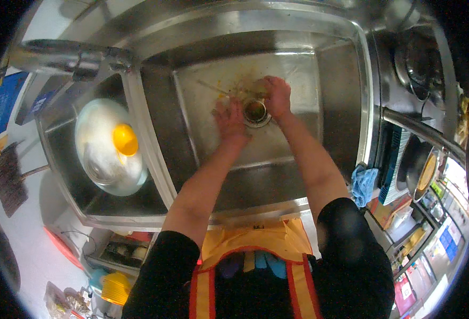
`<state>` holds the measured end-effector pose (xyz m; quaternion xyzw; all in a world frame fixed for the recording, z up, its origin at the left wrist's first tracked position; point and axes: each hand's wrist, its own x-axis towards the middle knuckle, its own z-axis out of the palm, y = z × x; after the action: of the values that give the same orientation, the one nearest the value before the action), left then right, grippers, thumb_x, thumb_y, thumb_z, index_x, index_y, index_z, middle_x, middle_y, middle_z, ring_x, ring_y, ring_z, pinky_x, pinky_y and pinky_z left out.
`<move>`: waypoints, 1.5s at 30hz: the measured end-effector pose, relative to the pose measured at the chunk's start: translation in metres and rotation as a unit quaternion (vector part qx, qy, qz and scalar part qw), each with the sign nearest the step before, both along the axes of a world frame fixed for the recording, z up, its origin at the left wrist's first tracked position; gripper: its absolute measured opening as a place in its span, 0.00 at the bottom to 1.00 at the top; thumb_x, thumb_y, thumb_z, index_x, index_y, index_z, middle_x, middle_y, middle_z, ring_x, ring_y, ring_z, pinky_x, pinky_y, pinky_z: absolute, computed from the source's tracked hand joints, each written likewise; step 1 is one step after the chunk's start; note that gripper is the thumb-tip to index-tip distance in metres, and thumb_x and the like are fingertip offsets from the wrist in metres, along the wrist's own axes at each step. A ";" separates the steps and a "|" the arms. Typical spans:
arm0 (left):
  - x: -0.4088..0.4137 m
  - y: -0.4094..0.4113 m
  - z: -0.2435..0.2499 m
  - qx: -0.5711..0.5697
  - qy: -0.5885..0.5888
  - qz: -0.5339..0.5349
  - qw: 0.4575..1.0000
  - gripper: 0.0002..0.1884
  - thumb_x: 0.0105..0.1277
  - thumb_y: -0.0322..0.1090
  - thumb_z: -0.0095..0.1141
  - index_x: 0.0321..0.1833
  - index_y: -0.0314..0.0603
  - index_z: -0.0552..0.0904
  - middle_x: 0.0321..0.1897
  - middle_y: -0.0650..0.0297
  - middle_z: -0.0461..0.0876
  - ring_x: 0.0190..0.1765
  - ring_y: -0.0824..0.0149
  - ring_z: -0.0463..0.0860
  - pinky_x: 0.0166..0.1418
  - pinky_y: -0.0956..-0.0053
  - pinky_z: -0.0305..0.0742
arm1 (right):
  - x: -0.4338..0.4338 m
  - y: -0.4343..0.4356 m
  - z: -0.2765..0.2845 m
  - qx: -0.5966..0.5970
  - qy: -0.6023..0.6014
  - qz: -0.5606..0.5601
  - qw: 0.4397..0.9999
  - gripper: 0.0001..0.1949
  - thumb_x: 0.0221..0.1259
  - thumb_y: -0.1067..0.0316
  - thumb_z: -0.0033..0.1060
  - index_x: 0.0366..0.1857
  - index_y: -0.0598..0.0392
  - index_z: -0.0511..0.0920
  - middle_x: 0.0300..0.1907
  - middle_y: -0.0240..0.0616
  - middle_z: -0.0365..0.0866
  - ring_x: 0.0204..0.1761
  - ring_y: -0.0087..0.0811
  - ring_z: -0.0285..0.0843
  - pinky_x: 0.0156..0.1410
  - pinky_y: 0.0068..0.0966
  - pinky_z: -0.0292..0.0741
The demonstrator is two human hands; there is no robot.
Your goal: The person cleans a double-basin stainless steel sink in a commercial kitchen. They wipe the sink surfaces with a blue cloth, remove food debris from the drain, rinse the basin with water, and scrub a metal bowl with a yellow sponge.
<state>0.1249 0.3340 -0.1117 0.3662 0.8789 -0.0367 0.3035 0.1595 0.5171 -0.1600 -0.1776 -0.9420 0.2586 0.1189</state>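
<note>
Both my hands reach down into a large stainless-steel sink basin [298, 143]. My left hand [230, 119] is low over the basin floor, left of the round drain [255, 111], with its fingers apart and blurred. My right hand [277, 95] is bent just right of and beyond the drain. A blurred brownish patch lies by its fingertips; whether the hand grips something there is unclear. Dark matter shows inside the drain. Yellowish food scraps [242, 81] are scattered over the floor beyond it, and a thin pale streak or stick [208, 85] runs toward my left hand.
In the smaller left basin a pale bowl [99, 119] bears a yellow-orange cup-like piece [125, 139]. A metal faucet [63, 60] juts in above. At right are a blue cloth [364, 185] on the rim, a metal bar [421, 131] and a pan [421, 171].
</note>
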 end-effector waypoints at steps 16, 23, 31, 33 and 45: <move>0.008 -0.039 0.033 0.135 -0.056 0.022 0.989 0.22 0.65 0.34 0.57 0.61 0.37 0.76 0.65 0.52 0.71 0.69 0.48 0.69 0.72 0.49 0.63 | -0.110 -0.012 0.018 0.076 -0.129 0.119 0.982 0.33 0.40 0.70 0.71 0.59 0.40 0.77 0.63 0.37 0.73 0.64 0.45 0.71 0.66 0.46 0.70; 0.049 -0.083 0.124 0.214 -0.103 0.112 0.965 0.23 0.64 0.36 0.59 0.61 0.35 0.75 0.59 0.47 0.75 0.63 0.46 0.73 0.68 0.52 0.68 | -0.051 -0.031 0.028 0.071 -0.161 0.166 0.970 0.20 0.47 0.69 0.67 0.48 0.39 0.82 0.50 0.34 0.81 0.53 0.45 0.77 0.59 0.41 0.73; 0.094 -0.104 0.131 0.173 -0.171 0.107 0.964 0.25 0.65 0.38 0.59 0.63 0.35 0.74 0.60 0.48 0.73 0.62 0.47 0.73 0.69 0.49 0.66 | -0.096 -0.061 0.045 -0.016 -0.003 0.258 0.966 0.13 0.52 0.72 0.59 0.41 0.42 0.84 0.44 0.34 0.83 0.52 0.44 0.78 0.59 0.40 0.72; 0.098 -0.105 0.127 0.179 -0.158 0.087 0.967 0.25 0.66 0.38 0.58 0.63 0.35 0.73 0.60 0.48 0.73 0.62 0.47 0.73 0.68 0.49 0.67 | -0.126 -0.082 0.038 0.003 -0.023 0.228 0.973 0.12 0.54 0.69 0.59 0.42 0.44 0.83 0.48 0.34 0.82 0.57 0.43 0.75 0.64 0.43 0.70; 0.099 -0.100 0.134 0.234 -0.125 0.130 0.955 0.22 0.68 0.36 0.54 0.63 0.34 0.73 0.61 0.47 0.73 0.63 0.46 0.73 0.72 0.52 0.64 | -0.040 -0.067 0.026 0.078 -0.192 0.254 0.945 0.14 0.47 0.70 0.64 0.41 0.41 0.83 0.49 0.33 0.78 0.65 0.41 0.68 0.70 0.49 0.64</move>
<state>0.2239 0.2340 0.0222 0.3112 0.8579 0.2556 0.3191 0.1190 0.4503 -0.1336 0.0314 -0.9780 0.1674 -0.1203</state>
